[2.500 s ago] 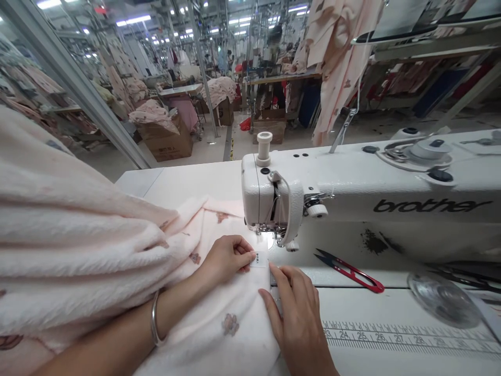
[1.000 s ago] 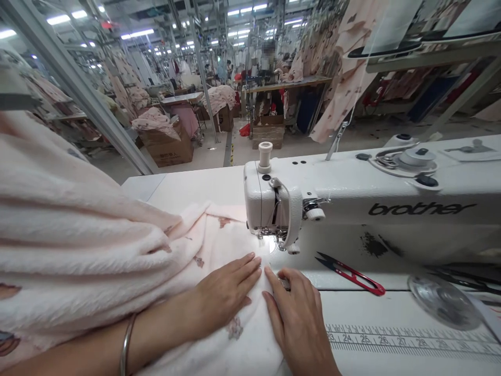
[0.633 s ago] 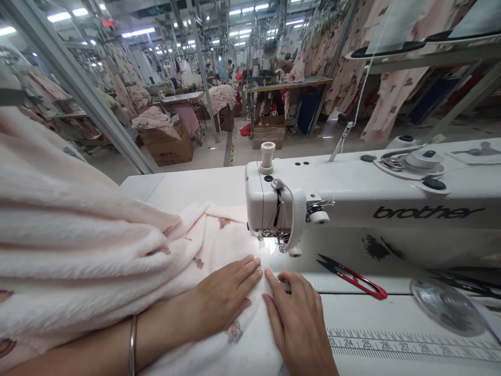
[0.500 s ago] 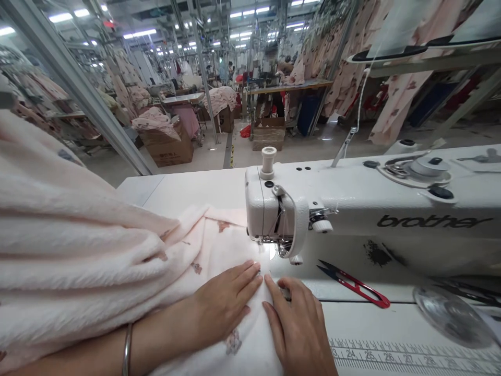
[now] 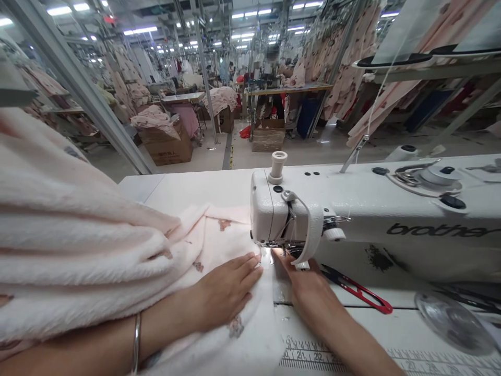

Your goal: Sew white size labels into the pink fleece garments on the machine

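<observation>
My left hand (image 5: 230,284) lies flat, fingers stretched, on pale pink fleece fabric (image 5: 219,250) printed with small brown bears. Its fingertips are just short of the needle area of a white sewing machine (image 5: 270,209). The fabric's right edge runs up beneath the machine head. My right hand (image 5: 303,277) reaches under the head from the right, beside that edge. One finger points toward the presser foot; the other fingers are mostly hidden behind the thread guard, so whether they hold anything does not show. Red-handled thread snips (image 5: 362,292) lie to the right of this hand.
A printed ruler scale (image 5: 309,355) runs along the table's front edge. A clear round dish (image 5: 450,321) and dark scissors (image 5: 469,297) lie at right. Bunched fabric rises on the left beside a metal post (image 5: 90,94). Beyond the table stand cardboard boxes (image 5: 168,146).
My right hand has moved forward off the fabric, to beneath the machine head near the needle. My left hand has stayed nearly in place. The view has shifted slightly.
</observation>
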`<state>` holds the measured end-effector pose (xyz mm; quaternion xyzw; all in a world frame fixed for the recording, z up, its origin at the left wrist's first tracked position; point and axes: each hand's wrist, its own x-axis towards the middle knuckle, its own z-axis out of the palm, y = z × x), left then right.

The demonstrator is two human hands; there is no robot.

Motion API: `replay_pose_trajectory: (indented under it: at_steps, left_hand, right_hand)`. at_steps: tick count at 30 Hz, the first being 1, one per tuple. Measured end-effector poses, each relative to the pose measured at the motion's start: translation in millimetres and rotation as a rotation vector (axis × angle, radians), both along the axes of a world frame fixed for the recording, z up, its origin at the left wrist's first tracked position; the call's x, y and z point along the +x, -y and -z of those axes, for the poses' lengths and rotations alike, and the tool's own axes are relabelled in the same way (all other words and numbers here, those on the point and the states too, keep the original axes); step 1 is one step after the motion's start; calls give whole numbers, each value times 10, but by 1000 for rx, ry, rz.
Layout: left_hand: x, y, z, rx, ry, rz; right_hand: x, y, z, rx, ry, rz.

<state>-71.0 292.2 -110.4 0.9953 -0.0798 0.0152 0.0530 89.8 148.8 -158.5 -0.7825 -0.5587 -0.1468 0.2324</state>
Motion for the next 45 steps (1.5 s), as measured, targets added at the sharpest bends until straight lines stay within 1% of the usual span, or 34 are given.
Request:
replay_pose_trajectory:
  at_steps: [3, 5, 7, 12, 17, 23, 27, 31, 34, 40, 43, 45]
  left_hand:
    - [-2, -13, 2, -8, 7, 2]
    - [-13, -22, 14, -14, 12, 0]
    - [-22, -36, 32, -26, 14, -12]
    - [-22, -67, 61, -77, 8, -47]
    - [-8, -70, 44, -85, 4, -38]
    - [-11, -85, 56, -83, 47, -39]
    - [-1, -102, 36, -80, 68, -23]
    - [23, -130, 6, -85, 68, -10]
    - [57, -177, 4, -85, 66, -11]
    - [144, -273, 61, -70, 90, -8]
    - [161, -280, 81, -74, 111, -10]
    - [156, -270, 86, -75, 122, -9]
  right_hand:
    - [-299, 185, 51, -53, -3, -29]
    - [-415, 210, 94, -54, 1, -20]
    - [-455, 184, 124, -43, 6, -13]
    - [-412, 132, 113, -56, -19, 14]
    - [-393, 132, 82, -93, -28, 18]
    - [-396, 146, 56, -107, -57, 2]
    - [-394, 171, 40, -121, -89, 6]
    - [-395, 169, 10, -168, -67, 31]
    - [-387, 163, -4, -171, -30, 49]
    - [-380, 188, 3, -169, -7, 16]
    - [-414, 201, -19, -154, -1, 36]
    - [-452, 211, -47, -128, 23, 20]
